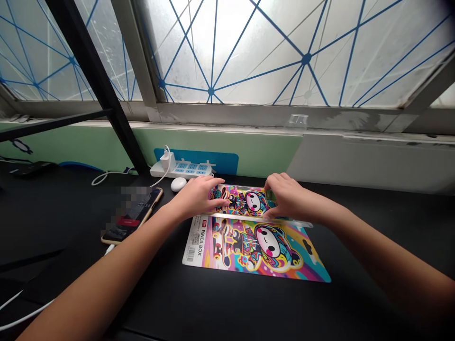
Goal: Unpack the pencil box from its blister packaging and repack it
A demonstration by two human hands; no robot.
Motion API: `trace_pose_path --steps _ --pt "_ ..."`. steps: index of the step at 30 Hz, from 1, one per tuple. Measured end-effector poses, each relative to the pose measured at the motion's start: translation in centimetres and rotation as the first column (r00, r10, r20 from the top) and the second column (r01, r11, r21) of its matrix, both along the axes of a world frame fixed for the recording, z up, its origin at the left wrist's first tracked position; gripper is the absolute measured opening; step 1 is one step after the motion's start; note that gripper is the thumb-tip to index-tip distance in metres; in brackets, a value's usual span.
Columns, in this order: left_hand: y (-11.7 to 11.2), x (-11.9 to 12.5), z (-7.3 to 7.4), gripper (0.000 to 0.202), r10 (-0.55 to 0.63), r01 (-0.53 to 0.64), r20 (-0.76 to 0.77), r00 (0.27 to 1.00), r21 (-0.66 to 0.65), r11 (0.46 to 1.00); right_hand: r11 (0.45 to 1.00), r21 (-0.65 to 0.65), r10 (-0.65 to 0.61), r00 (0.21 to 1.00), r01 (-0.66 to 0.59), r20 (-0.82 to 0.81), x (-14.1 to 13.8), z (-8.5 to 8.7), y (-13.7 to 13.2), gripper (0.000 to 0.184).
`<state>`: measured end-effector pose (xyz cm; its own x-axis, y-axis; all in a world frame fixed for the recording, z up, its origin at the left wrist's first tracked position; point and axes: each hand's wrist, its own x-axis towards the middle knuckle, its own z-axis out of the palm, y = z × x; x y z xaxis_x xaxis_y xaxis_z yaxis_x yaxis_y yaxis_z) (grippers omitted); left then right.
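A colourful pencil box (245, 201) with a cartoon panda print stands on a black desk (373, 227), and its matching printed card sleeve (256, 246) lies flat in front of it. My left hand (199, 194) rests on the box's left end, fingers stretched along it. My right hand (287, 196) grips the box's right end, fingers curled over the top and thumb at the front. A clear edge (249, 217) runs along the box's near side.
A phone (133, 215) lies left of the box with a white cable (21, 308) near the front edge. Behind are a white power strip (185, 168) with a plugged charger and a white earbud case (178, 184). The window sill and wall close the back.
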<state>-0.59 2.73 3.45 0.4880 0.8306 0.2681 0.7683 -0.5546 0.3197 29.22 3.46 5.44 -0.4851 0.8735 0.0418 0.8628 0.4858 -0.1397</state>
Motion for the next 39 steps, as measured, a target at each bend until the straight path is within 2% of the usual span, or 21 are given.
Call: trace_pose_path --steps 10,15,19,22,25,28,31,34,36,39 --pt "0.0 0.0 0.0 0.059 0.003 -0.003 0.012 1.0 0.019 1.0 0.999 0.022 -0.028 0.998 0.026 0.054 -0.5 0.4 -0.3 0.049" --pt "0.0 -0.1 0.1 0.064 -0.006 0.006 0.07 0.998 -0.001 1.0 1.0 0.021 -0.023 0.999 0.022 0.036 -0.5 0.5 -0.2 0.051" --pt "-0.1 -0.1 0.2 0.065 -0.06 0.055 0.074 0.995 0.071 0.996 1.0 0.028 -0.012 1.0 0.012 0.012 -0.4 0.6 -0.5 0.049" --pt "-0.3 0.1 0.2 0.056 -0.087 0.084 0.02 0.996 0.137 0.987 0.997 0.073 0.006 1.0 -0.006 -0.005 -0.5 1.1 -0.7 0.049" --pt "-0.5 0.3 0.2 0.046 -0.078 0.094 -0.08 0.994 0.207 0.974 0.989 0.141 0.051 0.998 -0.054 0.023 -0.6 1.4 -1.2 0.037" --pt "-0.9 0.6 1.0 0.042 -0.099 0.137 -0.142 0.985 0.283 0.949 0.977 0.21 0.032 0.999 -0.04 0.041 -0.5 1.4 -2.7 0.025" --pt "-2.6 0.8 2.6 0.033 -0.159 0.196 -0.128 0.979 0.385 0.902 0.941 0.338 0.002 0.998 0.021 -0.065 0.5 0.9 -5.7 0.023" --pt "-6.2 0.8 3.7 0.024 -0.245 0.25 -0.074 0.967 0.483 0.839 0.869 0.494 0.1 0.976 0.008 -0.193 2.5 -0.2 -9.4 0.024" --pt "-9.2 0.6 3.4 0.027 -0.286 0.286 -0.081 0.955 0.514 0.808 0.817 0.575 0.208 0.954 -0.048 -0.216 3.8 -1.4 -12.0 0.033" --pt "-12.8 -0.1 1.3 0.034 -0.333 0.333 -0.095 0.938 0.512 0.792 0.79 0.592 0.342 0.917 -0.163 -0.204 5.2 -3.6 -14.9 0.048"
